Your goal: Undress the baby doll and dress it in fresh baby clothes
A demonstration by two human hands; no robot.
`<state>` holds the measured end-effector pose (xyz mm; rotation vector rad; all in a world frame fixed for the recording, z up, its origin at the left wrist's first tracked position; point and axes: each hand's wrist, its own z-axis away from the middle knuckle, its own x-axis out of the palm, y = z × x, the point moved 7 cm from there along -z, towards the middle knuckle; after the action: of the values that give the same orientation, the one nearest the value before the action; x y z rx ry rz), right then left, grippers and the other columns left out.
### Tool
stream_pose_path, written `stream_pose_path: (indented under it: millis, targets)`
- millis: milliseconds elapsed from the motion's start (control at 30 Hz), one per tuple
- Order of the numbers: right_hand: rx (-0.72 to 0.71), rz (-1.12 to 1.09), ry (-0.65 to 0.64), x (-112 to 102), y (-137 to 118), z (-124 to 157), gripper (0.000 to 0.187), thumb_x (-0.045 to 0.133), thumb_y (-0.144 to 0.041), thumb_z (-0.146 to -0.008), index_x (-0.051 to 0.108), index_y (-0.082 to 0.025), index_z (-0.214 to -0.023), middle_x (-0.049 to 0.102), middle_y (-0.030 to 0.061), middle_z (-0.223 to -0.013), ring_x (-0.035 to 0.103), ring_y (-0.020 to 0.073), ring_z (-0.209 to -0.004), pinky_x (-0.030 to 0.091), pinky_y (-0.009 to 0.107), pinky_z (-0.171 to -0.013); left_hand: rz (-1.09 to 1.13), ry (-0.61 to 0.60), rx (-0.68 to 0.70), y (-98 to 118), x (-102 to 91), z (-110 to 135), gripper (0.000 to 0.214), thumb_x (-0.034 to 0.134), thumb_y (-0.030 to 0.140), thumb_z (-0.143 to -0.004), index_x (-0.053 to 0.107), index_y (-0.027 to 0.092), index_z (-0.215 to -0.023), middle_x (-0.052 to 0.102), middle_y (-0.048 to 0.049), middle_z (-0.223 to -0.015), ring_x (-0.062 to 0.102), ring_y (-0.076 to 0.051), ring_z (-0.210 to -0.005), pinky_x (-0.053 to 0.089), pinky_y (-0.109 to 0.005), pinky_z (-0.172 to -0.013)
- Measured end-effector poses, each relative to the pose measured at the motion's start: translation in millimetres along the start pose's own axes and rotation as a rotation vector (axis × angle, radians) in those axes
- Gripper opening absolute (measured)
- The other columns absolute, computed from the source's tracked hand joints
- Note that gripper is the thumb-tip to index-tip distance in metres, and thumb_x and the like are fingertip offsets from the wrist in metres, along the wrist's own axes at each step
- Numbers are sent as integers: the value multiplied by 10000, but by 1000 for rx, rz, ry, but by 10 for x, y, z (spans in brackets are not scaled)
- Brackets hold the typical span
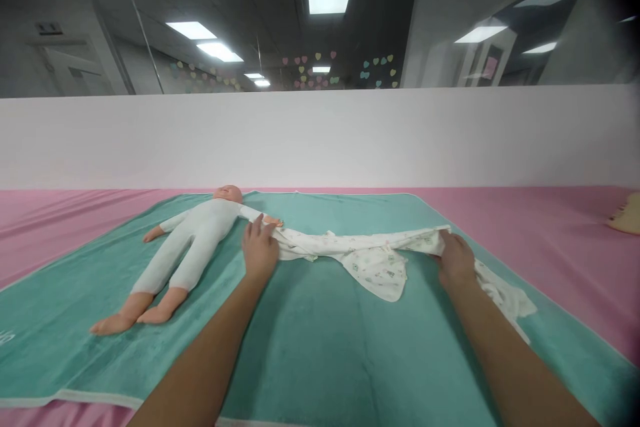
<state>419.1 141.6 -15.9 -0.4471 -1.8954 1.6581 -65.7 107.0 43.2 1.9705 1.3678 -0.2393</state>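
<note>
A baby doll (pixel 193 247) in a white bodysuit lies on its back on the left part of a teal towel (pixel 310 340), head toward the far wall. A white printed baby garment (pixel 370 257) is stretched across the towel to its right. My left hand (pixel 259 248) grips the garment's left end, close to the doll's outstretched hand. My right hand (pixel 454 259) is closed on the garment's right end, with more cloth trailing behind my wrist.
The towel lies on a pink-covered surface (pixel 550 227). A low white partition wall (pixel 320 137) runs along the far edge, with glass above it. A tan object (pixel 627 217) shows at the right edge.
</note>
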Motion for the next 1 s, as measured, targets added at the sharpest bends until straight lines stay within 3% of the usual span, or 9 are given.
stream_pose_path:
  millis: [100,233,300,400,567,733,833,900,1000]
  targets:
    - [44,-55,-83,4,-63,-28,173,516,-358,-741,458,-231,-842,563,55,-826,595,219,-763,511,331,-573,-184,-61,46,300,24,94,409,486,109,-750,605,230,-1122,290,-108,-1456,247,-387,-1300,234,-562,-1003]
    - [25,-162,-366,289,-323,239,151,464,-356,-792,511,-221,-839,613,74,-927,602,217,-935,527,344,-749,-121,-85,156,764,5,227,371,477,175,-816,582,220,-1169,274,-126,-1466,237,-390,-1311,183,-579,-1016]
    - [4,-244,-599,574,-471,585,264,441,-431,-829,554,-213,-925,620,85,-1016,577,216,-1017,512,363,-815,16,-162,235,996,59,337,326,484,242,-840,596,214,-1145,333,-133,-1434,249,-370,-1315,177,-563,-1037]
    - [113,-177,-952,1027,-480,1288,313,525,-456,-810,594,-210,-991,648,83,-1019,588,237,-1002,498,378,-820,377,-470,324,1314,270,604,402,556,340,-810,559,204,-1188,443,-138,-1340,390,-301,-1240,307,-455,-1026]
    - [194,-108,-1362,1388,-422,2085,199,621,-362,-787,628,-172,-848,656,90,-1043,583,217,-1018,435,363,-901,767,-743,96,1452,415,836,367,563,363,-787,594,235,-1130,618,-47,-1100,564,-228,-1037,414,-316,-933]
    - [60,-35,-1071,1228,-309,1533,177,577,-353,-809,603,-194,-881,622,91,-1116,601,210,-986,456,389,-875,926,-741,18,1445,298,693,279,493,308,-831,657,244,-1048,653,-36,-1078,578,-248,-1021,407,-361,-952]
    - [-120,173,-909,1105,-152,1136,251,592,-243,-735,570,-229,-985,557,79,-1214,550,226,-1086,476,371,-847,1082,-721,-310,1309,319,655,268,522,344,-826,671,198,-994,644,-93,-1087,586,-278,-1002,450,-415,-901]
    - [-246,335,-858,1080,-58,1010,419,572,-192,-693,533,-259,-1105,492,66,-1294,469,226,-1195,458,369,-895,1265,-779,-529,1303,334,721,310,533,367,-830,637,192,-1064,607,-102,-1162,564,-283,-1061,461,-414,-890]
    - [-357,524,-897,1143,9,1089,681,596,-227,-677,379,-266,-1322,403,90,-1381,407,240,-1257,409,397,-974,1561,-999,-586,1505,255,843,341,512,347,-853,597,184,-1140,594,-98,-1180,546,-269,-1101,439,-399,-919]
